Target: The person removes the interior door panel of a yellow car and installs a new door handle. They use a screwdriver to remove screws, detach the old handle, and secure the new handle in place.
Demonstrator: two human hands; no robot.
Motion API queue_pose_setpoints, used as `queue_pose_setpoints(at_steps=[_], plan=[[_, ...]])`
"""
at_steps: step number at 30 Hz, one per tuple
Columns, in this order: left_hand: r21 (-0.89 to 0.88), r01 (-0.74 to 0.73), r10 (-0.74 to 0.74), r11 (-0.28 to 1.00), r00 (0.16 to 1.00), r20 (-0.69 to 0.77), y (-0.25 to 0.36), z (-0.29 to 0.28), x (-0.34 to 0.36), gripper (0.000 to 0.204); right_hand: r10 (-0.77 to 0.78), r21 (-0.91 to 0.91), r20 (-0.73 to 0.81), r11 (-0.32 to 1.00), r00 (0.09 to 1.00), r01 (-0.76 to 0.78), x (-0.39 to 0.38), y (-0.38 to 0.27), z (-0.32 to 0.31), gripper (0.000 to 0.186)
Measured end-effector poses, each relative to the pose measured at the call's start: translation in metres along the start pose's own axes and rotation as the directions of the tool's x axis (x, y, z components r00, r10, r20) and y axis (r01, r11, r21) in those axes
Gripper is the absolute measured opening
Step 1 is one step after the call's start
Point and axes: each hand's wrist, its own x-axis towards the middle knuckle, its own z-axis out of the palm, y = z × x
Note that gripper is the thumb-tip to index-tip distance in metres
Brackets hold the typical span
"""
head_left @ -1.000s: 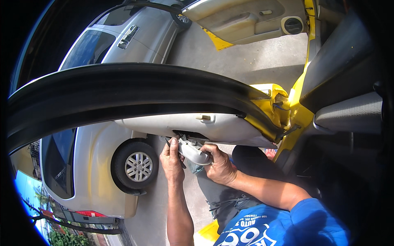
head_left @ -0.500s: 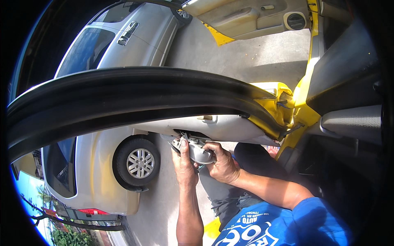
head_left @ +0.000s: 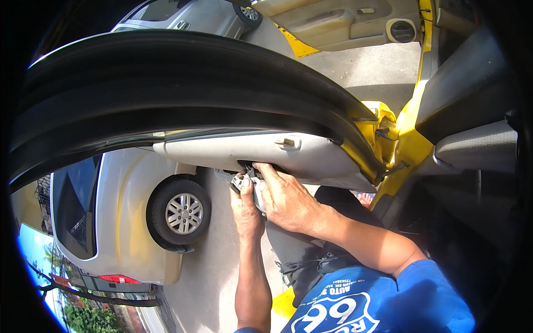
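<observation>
A cream inner door panel hangs under the black-edged top of a yellow car door, with a dark opening along its lower part. My left hand grips a light grey plastic part with small mechanism pieces, thumb upright on its near end, just outside that opening. My right hand is closed around the part's right side, its index finger reaching up to the opening's edge. Some of the part is hidden behind my fingers. A small handle sits higher on the panel.
A silver car with a wheel stands at the left, another vehicle beyond the door. An open door panel with a speaker is at the top, the yellow door frame and a seat at the right, concrete ground below.
My right hand has moved up and left over the grey part, its index finger now at the opening. The part is less exposed. The door's black edge appears higher in view.
</observation>
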Motion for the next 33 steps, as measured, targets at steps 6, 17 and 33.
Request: queue_pose_setpoints(at_steps=[6, 17, 33], plan=[[0.049, -0.023, 0.021, 0.999, 0.998, 0.055, -0.002, -0.009, 0.003, 0.063, 0.250, -0.155, 0.133, 0.961, 0.959, -0.229, 0.039, 0.009, 0.011, 0.044], [0.221, -0.059, 0.038, 0.973, 0.995, 0.097, 0.000, -0.020, 0.010, 0.062, 0.153, -0.076, -0.130, 0.984, 0.980, -0.164, 0.035, 0.033, 0.038, 0.035], [0.105, -0.052, 0.025, 0.993, 0.971, 0.239, 0.008, -0.029, 0.021, 0.060, 0.341, -0.122, 0.026, 0.934, 0.940, -0.336, 0.047, 0.019, 0.031, 0.047]])
